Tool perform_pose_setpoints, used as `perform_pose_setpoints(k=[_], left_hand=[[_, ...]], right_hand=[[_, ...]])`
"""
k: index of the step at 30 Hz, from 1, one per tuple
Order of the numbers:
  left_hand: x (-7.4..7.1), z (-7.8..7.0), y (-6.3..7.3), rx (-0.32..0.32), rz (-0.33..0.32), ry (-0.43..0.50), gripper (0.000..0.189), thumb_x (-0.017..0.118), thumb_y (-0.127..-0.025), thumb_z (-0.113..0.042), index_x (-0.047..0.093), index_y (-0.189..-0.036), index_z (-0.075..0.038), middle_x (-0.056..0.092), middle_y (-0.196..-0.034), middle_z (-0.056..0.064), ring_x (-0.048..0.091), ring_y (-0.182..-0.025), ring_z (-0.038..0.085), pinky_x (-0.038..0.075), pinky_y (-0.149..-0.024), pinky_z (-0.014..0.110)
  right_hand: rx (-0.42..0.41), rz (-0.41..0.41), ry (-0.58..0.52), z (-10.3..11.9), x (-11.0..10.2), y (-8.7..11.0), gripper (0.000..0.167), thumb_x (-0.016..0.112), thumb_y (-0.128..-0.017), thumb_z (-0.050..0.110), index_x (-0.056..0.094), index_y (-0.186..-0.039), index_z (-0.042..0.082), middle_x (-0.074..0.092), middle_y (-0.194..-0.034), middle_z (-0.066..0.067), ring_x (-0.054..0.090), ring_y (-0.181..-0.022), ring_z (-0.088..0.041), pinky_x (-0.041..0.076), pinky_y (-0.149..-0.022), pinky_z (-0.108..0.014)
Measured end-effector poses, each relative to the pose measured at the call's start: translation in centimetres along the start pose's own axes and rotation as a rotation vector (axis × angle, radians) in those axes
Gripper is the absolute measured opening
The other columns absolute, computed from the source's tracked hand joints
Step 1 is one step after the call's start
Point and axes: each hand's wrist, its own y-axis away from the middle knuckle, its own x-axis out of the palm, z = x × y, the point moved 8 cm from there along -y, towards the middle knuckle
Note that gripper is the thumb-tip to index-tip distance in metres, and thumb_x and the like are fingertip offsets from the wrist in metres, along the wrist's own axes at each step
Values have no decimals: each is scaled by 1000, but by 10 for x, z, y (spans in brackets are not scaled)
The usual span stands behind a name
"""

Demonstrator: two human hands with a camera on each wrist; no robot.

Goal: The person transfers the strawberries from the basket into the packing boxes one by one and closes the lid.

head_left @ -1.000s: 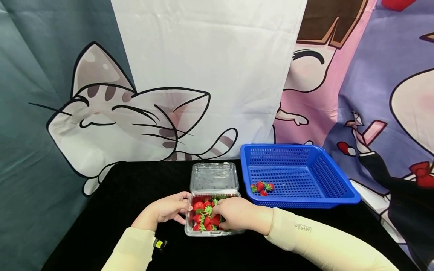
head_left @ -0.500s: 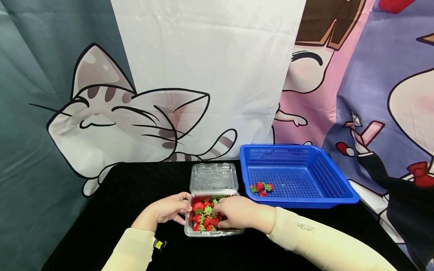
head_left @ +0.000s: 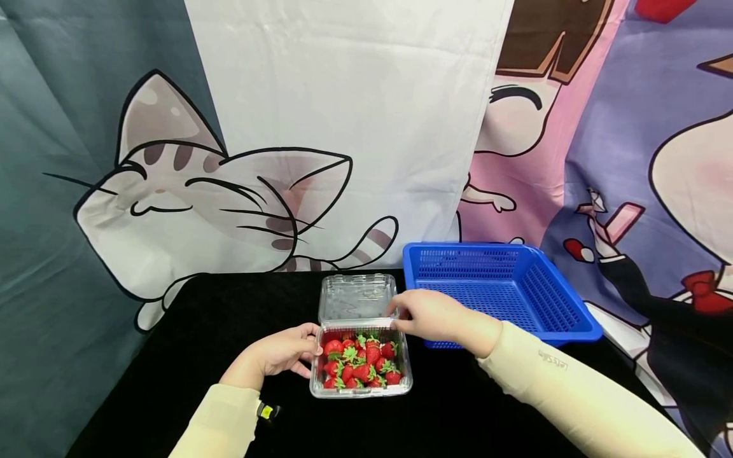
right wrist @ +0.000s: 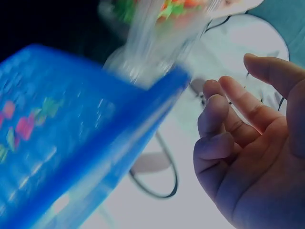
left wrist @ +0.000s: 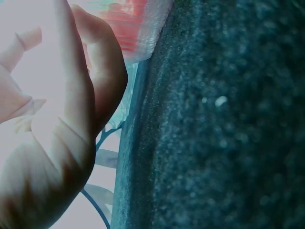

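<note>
A clear plastic clamshell box point(head_left: 362, 392), full of red strawberries point(head_left: 372, 353) with green leaves, stands in the middle of the black cloth. Its lid point(head_left: 356, 300) is folded back away from the person. My left hand point(head_left: 282, 353) grips the box's left edge, and the left wrist view shows its bent fingers beside the ribbed wall. Over the lid's right edge, by the blue basket point(head_left: 422, 345), hovers my right hand point(head_left: 435, 316). Its fingers are loosely bent with nothing between them, as the right wrist view shows.
The perforated blue basket stands to the right of the box, near the backdrop. Several strawberries point(right wrist: 24, 126) lie inside it, seen in the right wrist view but hidden behind the right hand in the head view. A cartoon-printed cloth point(head_left: 355, 95) hangs behind.
My right hand has come up out of the strawberries and moved away and to the right, toward the basket, uncovering the box's right side. My left hand keeps its hold on the box.
</note>
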Motion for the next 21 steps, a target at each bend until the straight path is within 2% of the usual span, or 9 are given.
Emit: perform_pose_setpoints(k=[7,11,18,21], left_hand=[[0,-2,1,-2,-3,0,48,58,-84,-9,35,-125,1,64,-105,16,65,-90,24,58,-65,35],[1,-2,2,-3,-4,-2,48,58,-84,-9,35,-126,1,63,-105,16,65,-90,24,58,-65,35],[1,-3,3,2,-6,-3,46,58,-85,-8,36,-124,1,63,-105,15,65,-90,24,58,-65,34],[1,-3,2,3,-5,-3,46,58,-85,-9,36,-124,1,63,-105,15,65,-90,24,58,-65,34]], right_hand=[[190,107,-6,-56,-5,8,25,69,-92,32,69,-112,17,61,-79,9,56,-71,-8,50,-76,-37],[232,147,13,-82,-3,15,23,69,-91,29,69,-109,14,64,-84,5,57,-76,-11,51,-78,-42],[292,228,94,-114,6,25,23,70,-90,26,69,-107,11,69,-106,-7,64,-95,-25,51,-87,-50],[307,267,135,-127,13,28,24,71,-88,26,68,-106,9,69,-106,-10,65,-99,-29,52,-86,-51]])
